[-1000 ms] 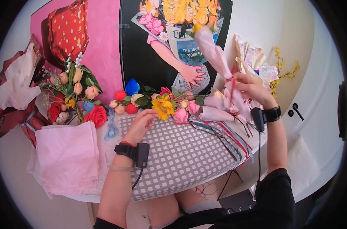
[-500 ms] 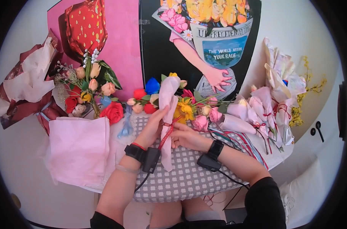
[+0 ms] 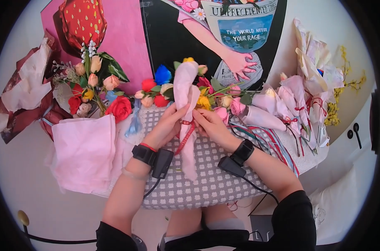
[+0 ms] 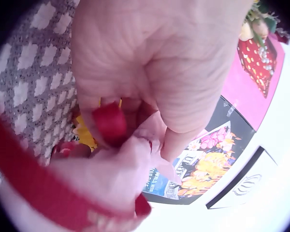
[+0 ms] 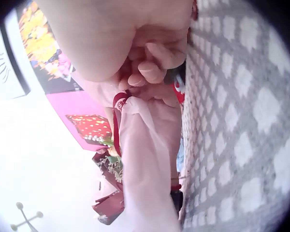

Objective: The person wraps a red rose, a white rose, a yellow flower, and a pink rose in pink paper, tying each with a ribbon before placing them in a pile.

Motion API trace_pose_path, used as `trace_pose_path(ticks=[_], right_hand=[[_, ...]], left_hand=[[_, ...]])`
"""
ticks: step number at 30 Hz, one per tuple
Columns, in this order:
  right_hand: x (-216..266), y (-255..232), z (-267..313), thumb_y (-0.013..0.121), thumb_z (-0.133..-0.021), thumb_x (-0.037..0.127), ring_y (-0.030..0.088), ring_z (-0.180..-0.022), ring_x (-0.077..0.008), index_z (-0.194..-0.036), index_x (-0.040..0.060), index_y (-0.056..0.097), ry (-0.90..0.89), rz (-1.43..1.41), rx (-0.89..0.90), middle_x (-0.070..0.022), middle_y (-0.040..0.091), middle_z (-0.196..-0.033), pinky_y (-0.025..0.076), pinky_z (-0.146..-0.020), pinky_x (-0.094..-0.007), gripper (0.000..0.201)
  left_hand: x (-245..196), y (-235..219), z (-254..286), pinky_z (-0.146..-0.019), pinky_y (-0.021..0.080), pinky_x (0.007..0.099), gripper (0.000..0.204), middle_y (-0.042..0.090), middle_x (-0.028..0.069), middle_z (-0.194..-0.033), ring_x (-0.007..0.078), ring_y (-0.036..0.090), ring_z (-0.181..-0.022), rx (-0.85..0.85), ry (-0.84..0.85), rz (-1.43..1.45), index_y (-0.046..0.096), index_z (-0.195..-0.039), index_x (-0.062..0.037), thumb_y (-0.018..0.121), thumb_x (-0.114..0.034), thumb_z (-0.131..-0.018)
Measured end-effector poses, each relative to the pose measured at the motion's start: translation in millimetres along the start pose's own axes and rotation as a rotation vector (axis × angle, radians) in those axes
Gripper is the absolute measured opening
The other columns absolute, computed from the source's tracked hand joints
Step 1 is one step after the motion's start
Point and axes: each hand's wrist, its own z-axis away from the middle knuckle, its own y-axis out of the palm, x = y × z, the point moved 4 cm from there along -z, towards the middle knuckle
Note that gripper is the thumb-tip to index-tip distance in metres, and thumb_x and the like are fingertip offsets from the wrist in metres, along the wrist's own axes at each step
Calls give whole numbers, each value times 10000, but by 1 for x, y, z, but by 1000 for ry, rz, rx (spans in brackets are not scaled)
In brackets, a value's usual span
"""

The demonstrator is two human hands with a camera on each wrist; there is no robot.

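Note:
A single flower wrapped in pale pink paper [image 3: 184, 85] stands tip-up over the checked cloth, a bit of yellow bloom [image 3: 189, 60] at its top. A red ribbon [image 3: 183, 140] goes round its narrow waist, one end hanging down. My left hand [image 3: 167, 126] grips the wrap from the left at the waist, thumb in front. From the right, my right hand [image 3: 214, 126] pinches the ribbon at the tie with curled fingers. In the right wrist view the ribbon loop [image 5: 120, 102] lies right under those fingertips, and the paper tail [image 5: 147, 169] hangs toward the camera.
Folded pink paper sheets [image 3: 84, 150] lie on the left beside a red rose [image 3: 119, 108]. Loose flowers line the back, a blue one [image 3: 163, 75] among them. Several wrapped flowers [image 3: 265, 100] and loose ribbons [image 3: 278, 146] are at the right. Painted boards [image 3: 246, 33] stand behind.
My right hand has brought the wrapped flower from the upper right to the middle. The left hand has taken hold of it, and the right now works at its ribbon.

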Motion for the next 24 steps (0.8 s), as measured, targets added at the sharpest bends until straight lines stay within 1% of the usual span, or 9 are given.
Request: trace_pose_path(ticks=[3, 7, 9, 11, 13, 17, 20, 22, 24], right_hand=[[21, -5, 6, 436, -930, 325, 350, -447, -30, -667, 82, 483, -72, 134, -65, 52, 406, -544, 250, -403, -185, 361], [29, -11, 6, 439, -927, 324, 344, -420, -32, -663, 87, 469, -80, 23, -63, 47, 397, -525, 244, -396, -187, 356], [34, -23, 5, 445, -924, 313, 334, -399, -41, -665, 92, 449, -94, -155, -206, 40, 389, -515, 233, -387, -189, 341], [33, -43, 0, 446, -924, 308, 326, -405, -48, -686, 98, 442, -102, -214, -211, 36, 386, -516, 229, -389, -191, 318], [40, -63, -1, 456, -921, 321, 296, -407, -60, -699, 111, 427, -213, -410, -357, 32, 361, -544, 200, -390, -206, 307], [48, -73, 3, 456, -921, 319, 311, -428, -57, -732, 109, 426, -239, -427, -399, 31, 381, -568, 198, -391, -206, 284], [43, -65, 3, 476, -917, 279, 308, -444, -46, -784, 93, 446, -191, -316, -414, 33, 395, -601, 208, -396, -195, 231], [55, -58, 6, 535, -891, 238, 348, -522, -29, -773, 66, 477, -429, -31, -514, 33, 421, -612, 271, -461, -177, 216], [52, -52, 8, 555, -878, 214, 351, -544, -27, -783, 58, 483, -508, 140, -459, 33, 420, -617, 279, -475, -182, 196]], left_hand=[[-4, 5, 2, -797, 448, 292, 311, 546, 33, -1023, 117, 542, -912, 43, -7, 38, 434, -1159, -71, 496, -235, -903], [-2, -4, 0, -797, 447, 291, 267, 543, 27, -1018, 113, 532, -933, 94, 36, 81, 452, -1125, -73, 501, -202, -896], [-3, -8, 1, -794, 447, 287, 224, 545, 27, -1004, 115, 534, -929, 134, 43, 129, 465, -1090, -72, 500, -163, -888], [-3, -11, 0, -799, 445, 288, 212, 545, 26, -988, 116, 534, -924, 135, 43, 136, 467, -1079, -71, 498, -151, -885], [-4, -10, -1, -804, 444, 288, 199, 545, 25, -972, 116, 534, -919, 136, 42, 146, 468, -1068, -71, 496, -140, -883], [-4, -5, -1, -877, 415, 311, 231, 539, 29, -1018, 126, 526, -950, 133, 6, 138, 461, -1101, -60, 488, -143, -887], [-2, -5, -1, -888, 408, 313, 278, 536, 36, -1069, 124, 522, -969, 110, 45, 116, 449, -1145, -50, 485, -155, -890], [-5, -5, 0, -888, 406, 311, 305, 535, 35, -1086, 117, 520, -966, 32, 77, 83, 442, -1166, -43, 484, -165, -890], [-2, -9, -1, -878, 418, 321, 317, 515, 43, -1128, 132, 516, -1000, 38, 71, 65, 418, -1190, -50, 469, -171, -902]])
